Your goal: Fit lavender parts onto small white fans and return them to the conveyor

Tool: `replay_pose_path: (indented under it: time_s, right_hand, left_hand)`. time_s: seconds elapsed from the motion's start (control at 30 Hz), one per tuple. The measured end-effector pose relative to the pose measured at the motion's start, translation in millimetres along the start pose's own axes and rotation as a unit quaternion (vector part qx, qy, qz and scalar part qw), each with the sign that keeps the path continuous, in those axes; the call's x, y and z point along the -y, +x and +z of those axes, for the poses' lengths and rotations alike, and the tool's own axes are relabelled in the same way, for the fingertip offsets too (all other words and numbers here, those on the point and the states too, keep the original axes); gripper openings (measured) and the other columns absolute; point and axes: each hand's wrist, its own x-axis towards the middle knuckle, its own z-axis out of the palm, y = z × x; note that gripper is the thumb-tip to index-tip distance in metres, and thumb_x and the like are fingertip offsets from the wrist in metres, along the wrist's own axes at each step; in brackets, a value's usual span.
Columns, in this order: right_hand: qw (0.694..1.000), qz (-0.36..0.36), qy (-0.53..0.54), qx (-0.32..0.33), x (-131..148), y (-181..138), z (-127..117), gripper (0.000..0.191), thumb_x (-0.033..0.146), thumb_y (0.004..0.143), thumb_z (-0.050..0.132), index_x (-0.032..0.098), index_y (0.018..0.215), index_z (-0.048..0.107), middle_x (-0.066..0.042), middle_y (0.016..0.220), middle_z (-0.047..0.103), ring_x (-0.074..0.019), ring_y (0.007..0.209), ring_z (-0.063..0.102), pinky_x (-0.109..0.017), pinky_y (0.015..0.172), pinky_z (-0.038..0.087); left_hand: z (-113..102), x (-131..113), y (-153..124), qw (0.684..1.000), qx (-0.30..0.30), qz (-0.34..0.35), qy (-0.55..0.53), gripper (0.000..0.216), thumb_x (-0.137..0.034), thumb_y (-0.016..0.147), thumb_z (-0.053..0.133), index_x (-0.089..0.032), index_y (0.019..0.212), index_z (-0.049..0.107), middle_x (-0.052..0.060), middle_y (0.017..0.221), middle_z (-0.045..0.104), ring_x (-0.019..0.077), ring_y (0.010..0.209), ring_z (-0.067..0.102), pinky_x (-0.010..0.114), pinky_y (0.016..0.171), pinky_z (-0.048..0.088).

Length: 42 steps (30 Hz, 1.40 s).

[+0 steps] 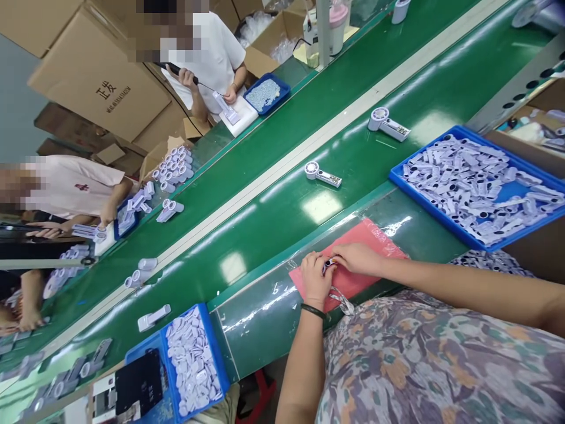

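Two hands at work over one small part, listed left to right across the head view.

Blue tray (219, 359), near edge of the bench: heaped with pale round caps.

Green conveyor belt (247, 194): runs diagonally, carrying scattered white handheld units; one white unit (322, 174) lies just beyond the hands, a second (388, 124) farther up the belt.

Left hand (314, 281): dark band at the wrist, fingers curled and pinched together on the small part (329, 266), pressing it down on the red mat (353, 259).

Small part: dark with pale trim, partly hidden by the fingers, lying on the red mat between the two hands. Its exact shape cannot be told.

Right hand (359, 258): forearm reaching in from the right, fingertips closed on the same small part from the other side, touching the left hand's fingers.

Large blue tray (468, 238), right of the mat: full of pale elongated plastic pieces.

Far side of the belt: two other people seated at their own stations, cardboard boxes behind them.
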Motion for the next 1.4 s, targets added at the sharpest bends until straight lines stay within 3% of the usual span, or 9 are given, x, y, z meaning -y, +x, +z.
replay_pose_path:
  time_s: [0.1, 0.3, 0.53, 0.7, 0.9, 1.07, 1.23, 1.33, 1.4]
  right_hand:
    - [1.0, 0.001, -0.011, -0.005, 2, 0, -2, 0.011, 0.023, 0.106, 0.065, 0.016, 0.099, 0.067, -0.003, 0.093, 0.062, -0.0223, 0.086, 0.061, -0.037, 0.084, 0.052]
    - [0.999, 0.018, -0.01, -0.035, -8, 3, -5, 0.005, 0.021, 0.103, 0.068, 0.016, 0.106, 0.068, -0.007, 0.114, 0.059, -0.0272, 0.108, 0.056, -0.041, 0.092, 0.049]
    - [0.999, -0.036, -0.02, 0.005, -20, -10, 1, 0.028, 0.024, 0.1, 0.075, 0.02, 0.126, 0.066, -0.006, 0.12, 0.061, -0.0298, 0.113, 0.053, -0.044, 0.097, 0.046]
    - [0.998, -0.044, -0.042, 0.002, -15, -23, 7, 0.033, 0.018, 0.096, 0.076, 0.022, 0.128, 0.067, -0.008, 0.12, 0.059, -0.0314, 0.113, 0.049, -0.044, 0.095, 0.042]
    - [0.999, -0.036, -0.039, -0.012, -22, -4, 12, 0.019, 0.02, 0.102, 0.068, 0.021, 0.121, 0.07, -0.008, 0.112, 0.061, -0.0315, 0.108, 0.052, -0.045, 0.091, 0.044]
    - [0.997, -0.067, -0.008, -0.03, -31, -7, 14, 0.022, 0.018, 0.101, 0.063, 0.019, 0.122, 0.069, -0.009, 0.116, 0.061, -0.0293, 0.108, 0.055, -0.044, 0.096, 0.046]
    - [0.994, -0.045, -0.008, -0.095, -55, -39, -8, 0.029, 0.016, 0.099, 0.054, 0.014, 0.125, 0.065, -0.011, 0.124, 0.059, -0.0282, 0.115, 0.053, -0.042, 0.102, 0.045]
    - [0.988, 0.005, -0.042, -0.151, -84, -62, -38, 0.027, 0.02, 0.1, 0.05, 0.015, 0.121, 0.066, -0.012, 0.117, 0.061, -0.0293, 0.109, 0.056, -0.043, 0.098, 0.048]
    - [0.976, 0.057, -0.073, -0.197, -106, -75, -63, 0.027, 0.02, 0.101, 0.048, 0.015, 0.121, 0.066, -0.012, 0.112, 0.062, -0.0296, 0.103, 0.058, -0.043, 0.095, 0.05]
  left_hand:
    - [5, 0, 0, 1.0, -0.017, -0.012, -0.01, 0.015, -0.014, 0.088, 0.074, -0.019, 0.101, 0.07, 0.006, 0.113, 0.063, 0.024, 0.115, 0.051, 0.042, 0.105, 0.045]
    - [8, -1, 4, 0.999, -0.018, -0.026, -0.01, 0.016, -0.011, 0.088, 0.071, -0.02, 0.102, 0.072, 0.007, 0.11, 0.062, 0.0231, 0.112, 0.051, 0.041, 0.102, 0.046]
    - [4, -15, -11, 0.999, 0.008, -0.042, 0.005, 0.012, -0.016, 0.085, 0.078, -0.019, 0.094, 0.071, 0.005, 0.099, 0.061, 0.0222, 0.103, 0.053, 0.038, 0.095, 0.047]
    - [13, -24, -21, 0.996, 0.013, -0.081, 0.034, 0.03, -0.013, 0.086, 0.072, -0.022, 0.115, 0.07, 0.008, 0.123, 0.057, 0.0284, 0.125, 0.042, 0.047, 0.112, 0.039]
    - [12, -20, -2, 0.993, 0.039, -0.083, 0.075, 0.021, -0.014, 0.09, 0.068, -0.022, 0.109, 0.073, 0.006, 0.111, 0.062, 0.0265, 0.119, 0.045, 0.044, 0.115, 0.038]
    - [-1, -21, 0, 0.988, 0.082, -0.055, 0.118, 0.036, -0.016, 0.084, 0.075, -0.023, 0.12, 0.068, 0.007, 0.126, 0.056, 0.0284, 0.128, 0.041, 0.044, 0.116, 0.039]
    - [-19, -17, 11, 0.979, 0.117, -0.025, 0.162, 0.031, -0.004, 0.082, 0.067, -0.018, 0.11, 0.068, 0.008, 0.115, 0.058, 0.0241, 0.109, 0.051, 0.035, 0.099, 0.051]
    - [-41, -2, 44, 0.974, 0.125, 0.016, 0.187, 0.033, -0.001, 0.081, 0.065, -0.021, 0.107, 0.071, 0.008, 0.114, 0.059, 0.0238, 0.108, 0.052, 0.034, 0.097, 0.051]
    - [-60, 11, 80, 0.969, 0.114, 0.039, 0.214, 0.03, -0.003, 0.083, 0.064, -0.02, 0.106, 0.074, 0.011, 0.12, 0.057, 0.0283, 0.115, 0.05, 0.04, 0.101, 0.049]
